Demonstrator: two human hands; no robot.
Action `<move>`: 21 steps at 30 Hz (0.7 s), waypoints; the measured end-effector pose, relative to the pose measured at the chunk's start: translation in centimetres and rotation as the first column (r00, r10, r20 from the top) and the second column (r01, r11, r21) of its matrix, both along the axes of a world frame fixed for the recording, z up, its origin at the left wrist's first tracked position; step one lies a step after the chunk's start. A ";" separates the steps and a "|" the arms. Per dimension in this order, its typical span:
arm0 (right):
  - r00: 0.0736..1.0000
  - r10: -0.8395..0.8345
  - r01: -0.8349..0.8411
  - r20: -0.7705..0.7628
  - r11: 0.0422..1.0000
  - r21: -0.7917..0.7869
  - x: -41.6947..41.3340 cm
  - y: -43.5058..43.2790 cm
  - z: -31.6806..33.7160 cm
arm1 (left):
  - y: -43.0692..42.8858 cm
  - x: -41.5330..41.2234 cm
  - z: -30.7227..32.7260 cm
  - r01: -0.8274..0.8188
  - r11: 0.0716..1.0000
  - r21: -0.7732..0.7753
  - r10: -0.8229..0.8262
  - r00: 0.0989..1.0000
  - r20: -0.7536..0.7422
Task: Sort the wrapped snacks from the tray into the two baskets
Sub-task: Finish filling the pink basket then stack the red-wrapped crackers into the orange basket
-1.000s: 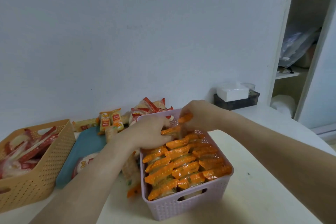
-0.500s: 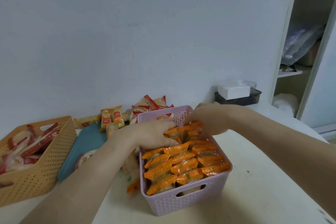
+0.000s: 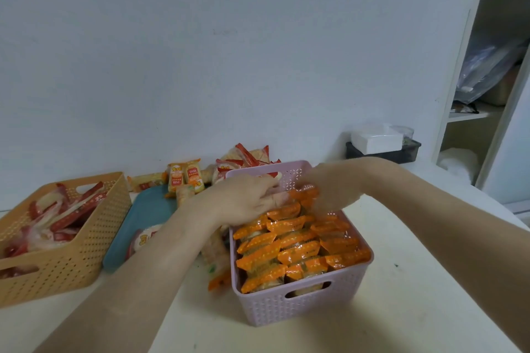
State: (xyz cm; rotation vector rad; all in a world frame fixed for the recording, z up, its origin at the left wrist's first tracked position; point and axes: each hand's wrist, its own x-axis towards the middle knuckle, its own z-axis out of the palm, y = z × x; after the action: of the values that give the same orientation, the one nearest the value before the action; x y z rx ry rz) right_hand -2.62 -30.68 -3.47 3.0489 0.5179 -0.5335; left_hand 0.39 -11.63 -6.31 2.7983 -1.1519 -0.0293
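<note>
Right hand (image 3: 329, 189) lowered since last second; fingers curled, pinching orange-wrapped snack (image 3: 304, 195) at 12 o'clock of lilac basket (image 3: 301, 308). Left hand (image 3: 246, 199) fingers extended, steadying row. Placement nearly complete; tray (image 3: 146, 210) at 9 o'clock retains unsorted snacks (image 3: 185, 178).

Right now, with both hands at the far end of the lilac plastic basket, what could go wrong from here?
1. The lilac perforated plastic basket is packed to its rim with orange-wrapped snacks; with the right hand holding another orange packet there beside the left hand, neighbours may pop out or get crushed.
2. The left forearm lies over loose packets beside the basket and could sweep them away.
</note>
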 end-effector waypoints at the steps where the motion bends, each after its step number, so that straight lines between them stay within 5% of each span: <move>1: 0.999 -0.026 0.022 0.048 0.996 0.091 -0.3 0.1 0.5 | 0.3 0.1 0.3 -0.013 1.000 0.021 0.013 0.999 0.034; 5: 0.975 -0.051 -0.022 0.217 0.947 0.321 -0.5 0.9 0.5 | 1.7 0.2 0.8 -0.057 0.988 0.141 0.058 0.998 -0.001; 10: 0.993 -0.008 -0.016 0.115 0.979 0.206 0.3 2.4 -1.6 | 1.3 0.1 0.5 -0.066 0.977 0.204 0.080 0.995 -0.059; 21: 0.992 -0.033 0.002 0.119 0.968 0.252 0.5 2.2 -2.4 | 1.9 0.1 -0.3 -0.130 0.989 0.077 0.127 0.991 0.033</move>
State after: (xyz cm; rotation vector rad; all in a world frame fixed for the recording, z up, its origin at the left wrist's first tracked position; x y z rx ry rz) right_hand -2.12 -28.44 -5.84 3.3013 0.5971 -0.2973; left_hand 0.46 -9.69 -6.63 2.9462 -0.9944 -0.0247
